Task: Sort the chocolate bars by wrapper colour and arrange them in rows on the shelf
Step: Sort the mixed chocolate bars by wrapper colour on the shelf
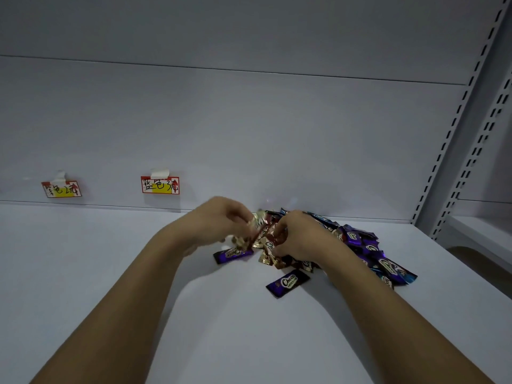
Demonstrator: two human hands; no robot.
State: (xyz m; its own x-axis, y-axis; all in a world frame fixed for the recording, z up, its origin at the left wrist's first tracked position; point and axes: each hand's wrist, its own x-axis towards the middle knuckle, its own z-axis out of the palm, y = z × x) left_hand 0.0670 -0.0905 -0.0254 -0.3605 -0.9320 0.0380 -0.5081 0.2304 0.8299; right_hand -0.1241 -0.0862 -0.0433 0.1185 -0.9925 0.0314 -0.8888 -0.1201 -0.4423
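My left hand and right hand pinch red-and-gold foil chocolate bars above the heaped purple-wrapped bars, which lie rightward, nearer my right.

Two taped labels beside slotted uprights.

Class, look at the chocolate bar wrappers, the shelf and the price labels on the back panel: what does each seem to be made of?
Chocolate bar wrappers: probably glossy foil or plastic film; they catch glints and crinkle at the ends.
Shelf: likely painted metal; smooth, matte, pale grey, with a slotted upright beside it.
Price labels: seemingly paper, handwritten, with tape at the top.
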